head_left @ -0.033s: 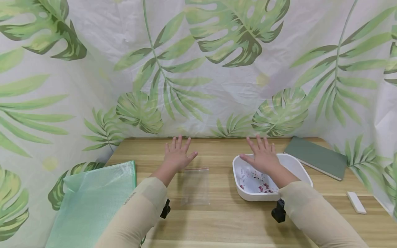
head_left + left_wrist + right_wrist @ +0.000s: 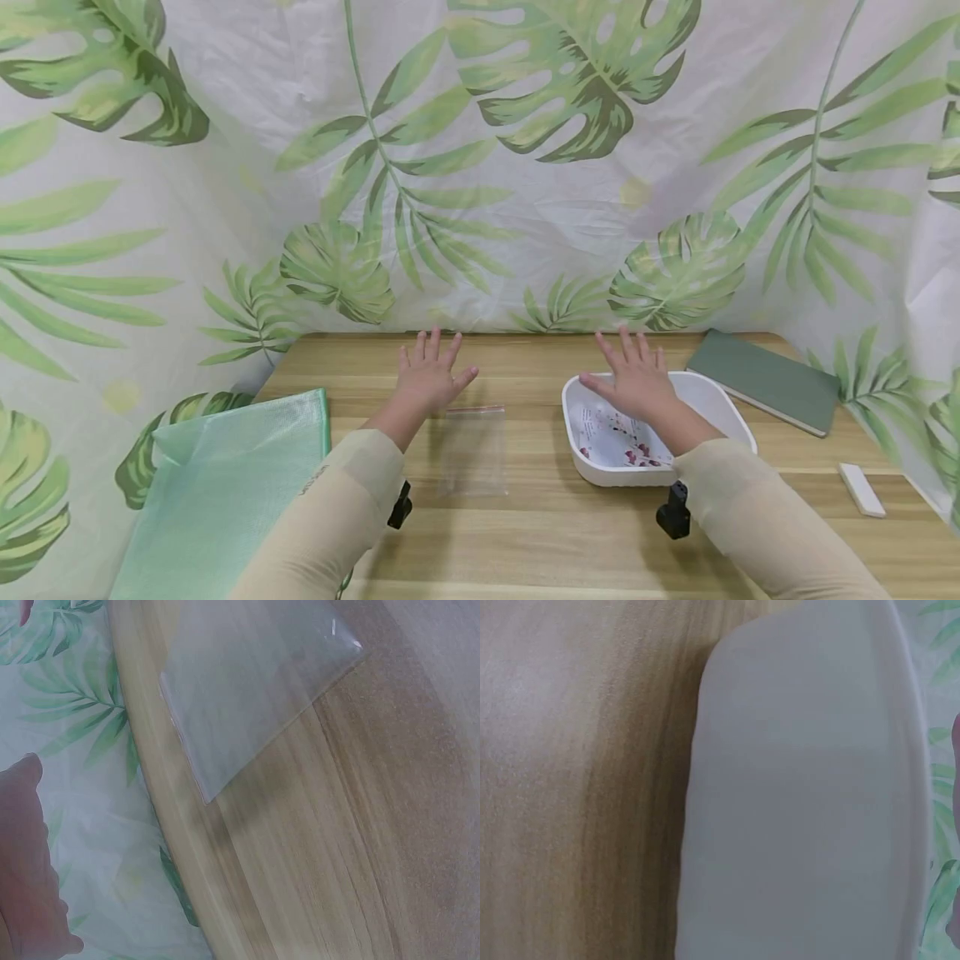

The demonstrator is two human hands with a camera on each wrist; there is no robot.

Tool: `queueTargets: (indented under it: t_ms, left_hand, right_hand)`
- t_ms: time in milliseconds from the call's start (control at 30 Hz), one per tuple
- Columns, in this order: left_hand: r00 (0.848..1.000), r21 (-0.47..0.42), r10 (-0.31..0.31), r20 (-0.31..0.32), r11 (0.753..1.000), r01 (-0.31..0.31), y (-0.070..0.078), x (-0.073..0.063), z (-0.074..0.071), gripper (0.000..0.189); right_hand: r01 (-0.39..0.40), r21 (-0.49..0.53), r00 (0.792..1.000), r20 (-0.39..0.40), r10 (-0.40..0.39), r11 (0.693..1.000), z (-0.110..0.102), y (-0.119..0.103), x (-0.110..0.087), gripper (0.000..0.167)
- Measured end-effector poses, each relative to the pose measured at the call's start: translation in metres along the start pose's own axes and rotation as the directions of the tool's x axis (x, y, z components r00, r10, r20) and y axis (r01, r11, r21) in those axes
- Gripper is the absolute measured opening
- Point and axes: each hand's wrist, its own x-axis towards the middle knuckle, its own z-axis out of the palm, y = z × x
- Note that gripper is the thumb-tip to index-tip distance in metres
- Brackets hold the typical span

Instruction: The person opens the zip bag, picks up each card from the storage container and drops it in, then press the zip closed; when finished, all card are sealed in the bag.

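My left hand [image 2: 429, 379] is held out with its fingers spread and holds nothing. Just right of it on the wooden table lies a clear zip bag [image 2: 474, 454], which also shows flat in the left wrist view. Fingers spread too, my right hand [image 2: 637, 383] hovers over a white plastic basin [image 2: 735, 412] and overlaps its left part in the head view. Inside the basin is a white packet with red flower print [image 2: 618, 437], partly hidden by the hand. The right wrist view is mostly filled by the basin's outer wall [image 2: 802, 787].
A green translucent mesh pouch [image 2: 232, 483] lies at the table's left side, partly under the left sleeve. At the back right is a dark green notebook [image 2: 765, 379]. A small white bar [image 2: 862, 490] lies near the right edge. A leaf-patterned curtain [image 2: 555, 183] hangs behind the table.
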Motion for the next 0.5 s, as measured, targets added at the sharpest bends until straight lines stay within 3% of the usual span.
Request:
queueTargets:
  t_ms: [333,500]
  left_hand:
    - [1.0,-0.011,0.009,0.001,1.0,-0.009,0.0009,-0.0008,-0.0015,0.075]
    - [1.0,-0.05,0.017,0.007,0.999,-0.016,0.0021,-0.0033,-0.0014,0.077]
  right_hand:
    - [-0.003,0.0,1.0,-0.002,0.003,1.0,0.0,0.0035,-0.0003,0.086]
    - [0.009,0.066,0.999,-0.034,-0.007,0.998,-0.005,-0.0008,-0.0021,0.083]
